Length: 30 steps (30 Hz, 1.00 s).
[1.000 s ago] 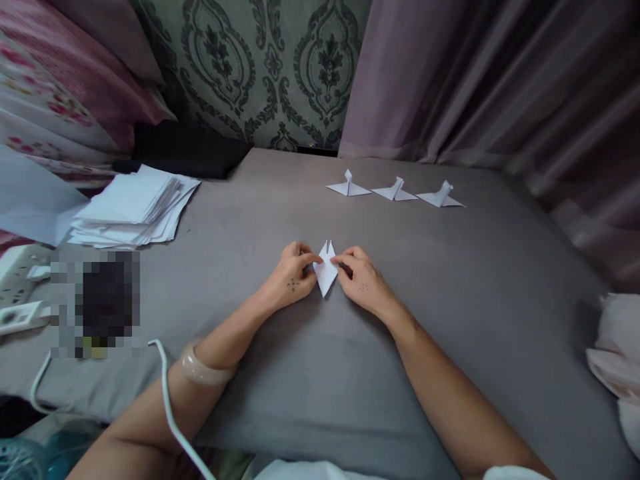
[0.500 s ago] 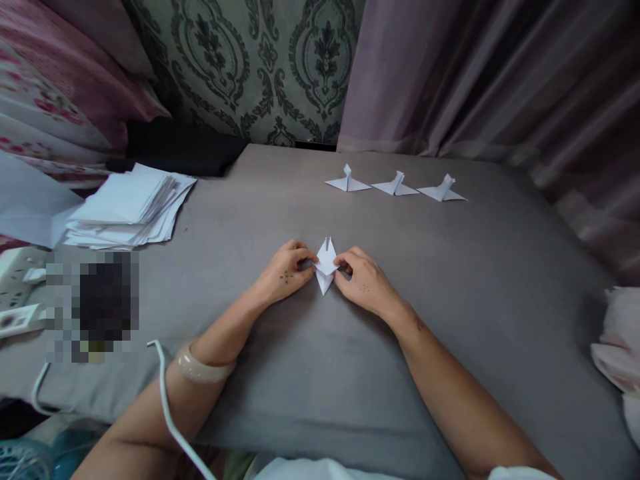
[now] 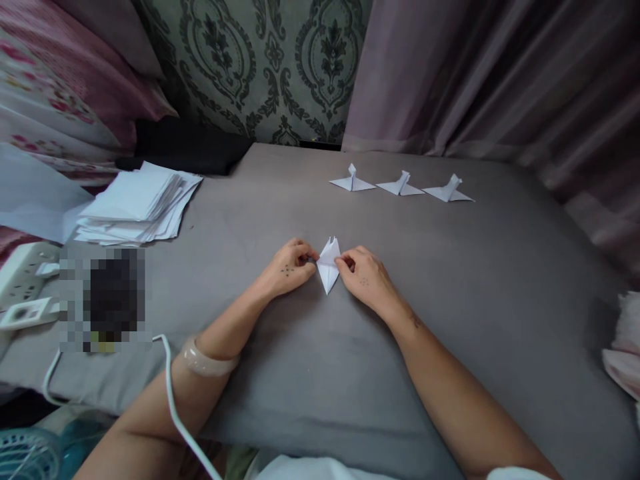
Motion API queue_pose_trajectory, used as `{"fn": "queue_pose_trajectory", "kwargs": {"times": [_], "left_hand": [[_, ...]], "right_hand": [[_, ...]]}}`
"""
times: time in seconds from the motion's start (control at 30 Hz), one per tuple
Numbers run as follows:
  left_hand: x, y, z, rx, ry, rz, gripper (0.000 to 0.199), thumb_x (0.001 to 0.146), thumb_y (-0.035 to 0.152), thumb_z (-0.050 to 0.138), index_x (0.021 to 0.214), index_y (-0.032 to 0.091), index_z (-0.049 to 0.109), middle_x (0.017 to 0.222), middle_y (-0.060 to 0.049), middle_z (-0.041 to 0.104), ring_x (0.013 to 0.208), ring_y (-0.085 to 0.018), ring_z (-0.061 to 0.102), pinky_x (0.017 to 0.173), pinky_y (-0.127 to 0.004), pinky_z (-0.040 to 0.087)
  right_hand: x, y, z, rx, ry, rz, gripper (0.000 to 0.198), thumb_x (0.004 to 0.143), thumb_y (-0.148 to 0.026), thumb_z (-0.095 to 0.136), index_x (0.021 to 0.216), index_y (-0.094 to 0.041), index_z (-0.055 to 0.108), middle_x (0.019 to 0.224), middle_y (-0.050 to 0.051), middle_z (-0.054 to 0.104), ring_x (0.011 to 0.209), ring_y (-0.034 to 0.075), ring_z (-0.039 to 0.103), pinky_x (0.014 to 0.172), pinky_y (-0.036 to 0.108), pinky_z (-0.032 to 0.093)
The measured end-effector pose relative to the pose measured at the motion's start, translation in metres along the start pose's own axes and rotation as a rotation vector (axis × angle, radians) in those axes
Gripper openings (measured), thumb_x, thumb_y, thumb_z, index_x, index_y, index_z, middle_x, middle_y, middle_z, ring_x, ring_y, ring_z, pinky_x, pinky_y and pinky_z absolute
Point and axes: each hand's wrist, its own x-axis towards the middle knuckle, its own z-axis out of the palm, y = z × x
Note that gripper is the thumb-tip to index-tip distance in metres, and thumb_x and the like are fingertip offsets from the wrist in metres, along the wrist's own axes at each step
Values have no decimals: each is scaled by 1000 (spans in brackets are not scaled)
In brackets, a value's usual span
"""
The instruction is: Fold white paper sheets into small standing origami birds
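A small white folded paper (image 3: 329,267), diamond-shaped with two narrow points at its far end, lies on the grey cloth between my hands. My left hand (image 3: 291,267) has its fingers curled at the paper's left corner, the index fingertip touching it. On the opposite side, my right hand (image 3: 364,275) pinches the right edge between thumb and index finger. Three finished-looking paper cranes (image 3: 401,185) with spread wings stand in a row farther back.
A stack of white paper sheets (image 3: 133,203) lies at the left, near a black folded item (image 3: 195,148). A white power strip (image 3: 27,273) and a white cable (image 3: 175,413) are at the left front. Purple curtains (image 3: 425,80) hang behind the grey-covered surface (image 3: 475,280).
The upper flap that pointed toward me on the folded paper now lies away from me, showing a long smooth lower face. My left thumb has drawn slightly off the paper.
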Motion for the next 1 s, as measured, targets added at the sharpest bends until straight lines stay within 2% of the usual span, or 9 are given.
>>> {"fn": "queue_pose_trajectory", "kwargs": {"times": [0.17, 0.4, 0.53, 0.8, 1.0], "left_hand": [[3, -2, 6, 0, 81, -12, 22, 80, 34, 59, 82, 16, 71, 88, -5, 59, 71, -14, 53, 68, -29, 44], [5, 0, 8, 20, 114, -12, 15, 80, 27, 61, 79, 16, 71, 83, -4, 59, 71, -14, 54, 70, -29, 45], [5, 2, 8, 19, 118, -23, 14, 80, 25, 62, 78, 15, 71, 82, -4, 59, 70, -14, 54, 71, -29, 45], [8, 1, 11, 44, 128, -35, 10, 79, 22, 63, 75, 14, 69, 79, -3, 56, 68, -13, 52, 70, -29, 43], [6, 2, 11, 63, 129, -22, 9, 79, 21, 62, 77, 14, 68, 81, -4, 56, 70, -14, 52, 70, -29, 44]], "right_hand": [[3, -2, 0, -45, -14, 26, 20, 87, -31, 54, 82, -17, 68, 85, 6, 63, 68, 15, 56, 68, 29, 42], [14, 5, -14, 123, -113, 64, 17, 83, -29, 58, 80, -20, 72, 83, 5, 71, 76, 17, 63, 72, 29, 45], [16, 6, -16, 181, -115, 101, 15, 80, -29, 60, 77, -20, 73, 81, 5, 73, 74, 18, 65, 69, 29, 46], [12, 0, -4, -20, -11, 101, 16, 81, -31, 60, 80, -20, 72, 84, 6, 71, 73, 18, 62, 70, 32, 46], [8, -3, 0, -83, 6, 79, 17, 85, -30, 57, 82, -20, 69, 85, 6, 67, 75, 18, 61, 71, 31, 44]]}}
